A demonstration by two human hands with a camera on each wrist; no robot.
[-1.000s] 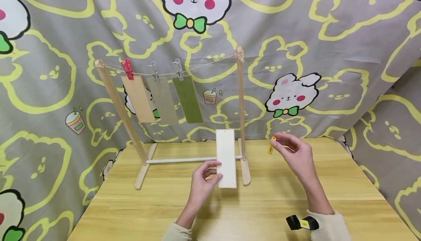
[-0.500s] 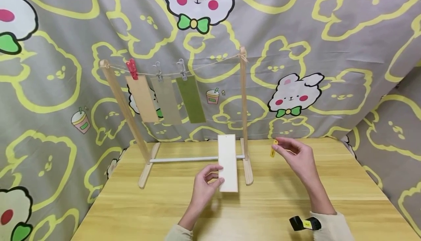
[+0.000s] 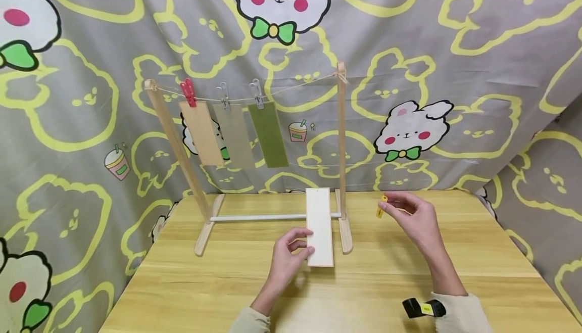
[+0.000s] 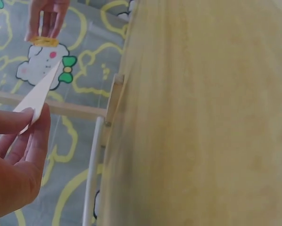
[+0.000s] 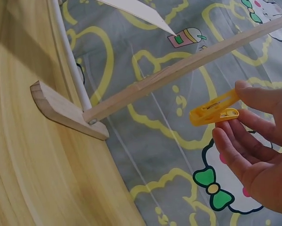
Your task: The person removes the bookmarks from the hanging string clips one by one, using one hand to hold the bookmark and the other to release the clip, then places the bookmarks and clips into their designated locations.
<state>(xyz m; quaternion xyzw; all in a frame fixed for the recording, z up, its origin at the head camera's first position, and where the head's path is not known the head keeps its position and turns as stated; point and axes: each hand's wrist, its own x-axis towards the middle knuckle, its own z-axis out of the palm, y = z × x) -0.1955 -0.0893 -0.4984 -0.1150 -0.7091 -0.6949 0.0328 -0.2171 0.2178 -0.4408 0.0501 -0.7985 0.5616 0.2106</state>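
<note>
A: What does the head view show of the left hand (image 3: 285,254)?

B: Its thumb and fingers are nearly together, pinching the left edge of the white card (image 3: 320,227) below the middle. The card overlaps the bar (image 3: 259,217) of the rack (image 3: 342,141), just beside the right post.

A: And the right hand (image 3: 416,217)?

B: Its thumb and index finger pinch the yellow peg (image 3: 381,206), well apart from the white card and to the right of the rack.

A: What hangs on the cord (image 3: 300,88)?

B: A tan card (image 3: 202,133) under a red peg (image 3: 188,93), then a grey card (image 3: 235,136) and a green card (image 3: 269,135) under grey pegs (image 3: 257,94).

A: The left wrist view?

B: The white card is seen almost edge-on, gripped between thumb and fingers. Beyond it, at the top, the right hand holds the yellow peg, apart from the card.

A: And the right wrist view?

B: The thumb is on one handle of the yellow peg, fingertips on the other, the handles spread slightly apart. The remaining fingers are bent. A corner of the white card shows at the top; one rack foot stands on the table (image 5: 23,141).
</note>
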